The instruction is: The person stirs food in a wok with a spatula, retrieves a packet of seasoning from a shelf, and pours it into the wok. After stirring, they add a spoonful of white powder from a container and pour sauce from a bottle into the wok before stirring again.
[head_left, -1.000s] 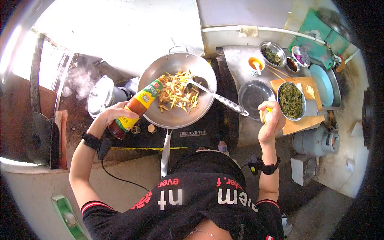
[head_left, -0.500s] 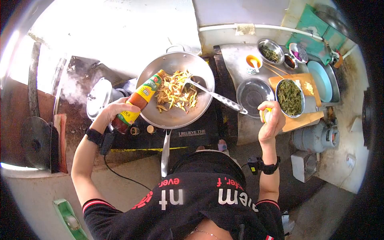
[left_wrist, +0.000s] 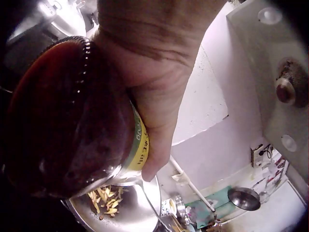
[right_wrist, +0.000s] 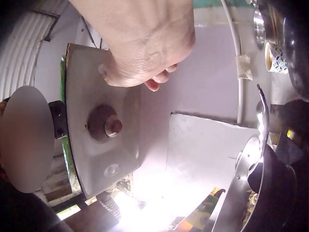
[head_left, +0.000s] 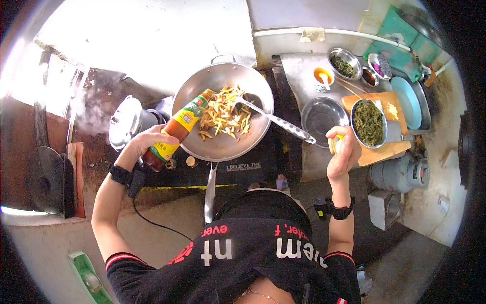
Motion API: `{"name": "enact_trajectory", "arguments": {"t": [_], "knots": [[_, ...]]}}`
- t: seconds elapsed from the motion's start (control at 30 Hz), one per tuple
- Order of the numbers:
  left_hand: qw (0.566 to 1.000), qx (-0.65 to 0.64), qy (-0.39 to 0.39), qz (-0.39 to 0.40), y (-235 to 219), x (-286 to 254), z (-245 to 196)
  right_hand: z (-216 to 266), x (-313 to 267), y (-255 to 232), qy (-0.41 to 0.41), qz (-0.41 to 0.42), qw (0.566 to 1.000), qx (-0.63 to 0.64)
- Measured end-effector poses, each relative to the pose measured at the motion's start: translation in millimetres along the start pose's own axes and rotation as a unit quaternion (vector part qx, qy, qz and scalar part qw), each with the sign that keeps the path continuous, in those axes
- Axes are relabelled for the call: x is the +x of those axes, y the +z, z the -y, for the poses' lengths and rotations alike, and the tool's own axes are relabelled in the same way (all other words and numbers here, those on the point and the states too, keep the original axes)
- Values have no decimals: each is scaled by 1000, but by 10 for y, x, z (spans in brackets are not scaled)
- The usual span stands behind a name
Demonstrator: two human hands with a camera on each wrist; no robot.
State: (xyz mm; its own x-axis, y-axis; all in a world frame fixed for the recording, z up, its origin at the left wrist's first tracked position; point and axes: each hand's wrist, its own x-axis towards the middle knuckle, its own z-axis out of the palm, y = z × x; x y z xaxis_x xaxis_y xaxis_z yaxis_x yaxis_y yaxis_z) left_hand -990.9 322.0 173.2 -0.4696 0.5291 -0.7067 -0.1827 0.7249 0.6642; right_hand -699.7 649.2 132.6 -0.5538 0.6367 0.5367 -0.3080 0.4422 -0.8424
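In the head view my left hand [head_left: 148, 143] grips a sauce bottle [head_left: 186, 120] with a green and yellow label. It leans with its neck over the left part of the wok [head_left: 197, 81], beside the cooked yellowish strips [head_left: 228, 114]. The left wrist view shows its dark red-brown base [left_wrist: 67, 121] up close, fingers mostly hidden behind it. A spatula [head_left: 283, 126] rests in the wok, its handle reaching over the right rim. My right hand [head_left: 345, 156] is raised by the counter, a yellow bottle cap [head_left: 338, 143] held in its curled fingers.
A steaming lidded pot [head_left: 126, 121] stands left of the wok. On the right counter are a dark bowl [head_left: 324, 119], a bowl of green vegetables [head_left: 368, 124] on a cutting board [head_left: 387, 154], and an orange cup [head_left: 324, 77]. A gas cylinder [head_left: 397, 175] stands lower right.
The bottle's base and my left forearm have shifted slightly right and up, with the neck still over the wok. My right hand and the cap stay almost in place.
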Motion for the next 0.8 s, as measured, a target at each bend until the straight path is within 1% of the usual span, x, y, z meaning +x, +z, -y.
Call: {"name": "enact_trajectory", "arguments": {"t": [0.33, 0.5, 0.53, 0.63, 0.67, 0.8], "knots": [[999, -38, -3, 4, 36, -86, 49, -3, 1, 32, -11, 9, 1000, -9], [998, -53, -13, -17, -14, -11, 11, -4, -22, 12, -8, 17, 1000, -14], [999, -44, 2, -19, -13, 15, -7, -1, -29, 9, -8, 17, 1000, -14], [999, -44, -5, -17, -79, 144, 14, 9, -57, -10, 7, 13, 1000, -15], [999, -54, 0, -2, -62, 140, -29, 15, -60, -20, 11, 16, 1000, -13], [998, -56, 18, 1, -60, 188, -72, 36, -67, -16, 11, 8, 1000, -17]]}}
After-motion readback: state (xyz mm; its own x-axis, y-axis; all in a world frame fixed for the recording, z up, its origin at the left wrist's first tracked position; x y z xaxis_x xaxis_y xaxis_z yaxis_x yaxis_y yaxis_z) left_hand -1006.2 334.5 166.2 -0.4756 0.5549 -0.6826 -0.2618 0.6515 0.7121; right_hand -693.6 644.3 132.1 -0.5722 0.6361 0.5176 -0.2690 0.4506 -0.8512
